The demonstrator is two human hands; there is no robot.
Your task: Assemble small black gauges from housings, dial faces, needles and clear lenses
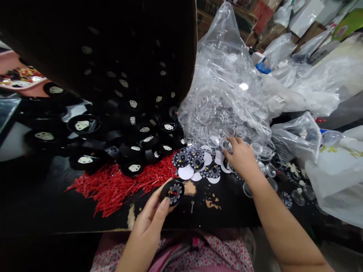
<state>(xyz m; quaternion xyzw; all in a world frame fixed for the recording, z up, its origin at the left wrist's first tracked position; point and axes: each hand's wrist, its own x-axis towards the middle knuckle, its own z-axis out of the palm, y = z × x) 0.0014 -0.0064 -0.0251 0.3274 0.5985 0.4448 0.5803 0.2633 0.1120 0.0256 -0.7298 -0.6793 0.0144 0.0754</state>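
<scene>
My left hand (153,215) grips a small black round dial case (173,192) near the table's front edge. The case has a printed dial face and a red pointer at its centre. Over at the pile of clear round plastic covers (210,113), my right hand (241,156) has thumb and fingertips about one clear cover (226,144). Printed black dial discs (181,158) and white discs (186,172) lie just left of that hand. A heap of red pointers (113,189) spreads left of the dial discs.
Many black round cases (134,168) spill from a large dark container (113,45) at the back left. The covers come out of a clear plastic bag (227,49). A small metal pin-like piece (192,206) lies near the front edge. More plastic bags (334,170) crowd the right.
</scene>
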